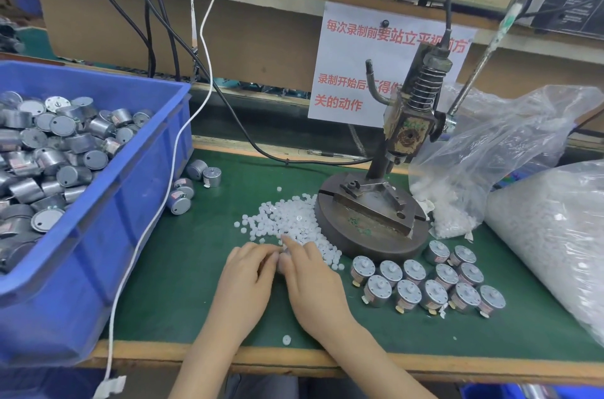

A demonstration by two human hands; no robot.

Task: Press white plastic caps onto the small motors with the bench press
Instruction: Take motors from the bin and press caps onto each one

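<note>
– Green bench mat [196, 284] fills the head camera, and both hands are down at the near edge of a loose pile of small white plastic caps [287, 218]!
– How are the hands set?
– The left hand [248, 274] has its fingers curled inward. The right hand [313, 281] lies just beside it, forefinger stretched onto the caps. Their fingertips meet, and I cannot tell whether either one pinches anything.
– And the press?
– The dark metal bench press [369, 235] stands on its round base, touching the far right side of the pile.
– Motors?
– Small silver cylindrical motors [431, 284] stand upright in rows right of the hands, just in front of that base. Many more fill the blue plastic crate [137, 202] on the left, with a few loose motors [183, 196] lying beside it. One stray white cap [286, 340] sits near the front edge. Clear plastic bags [490, 153] slump at far right.
</note>
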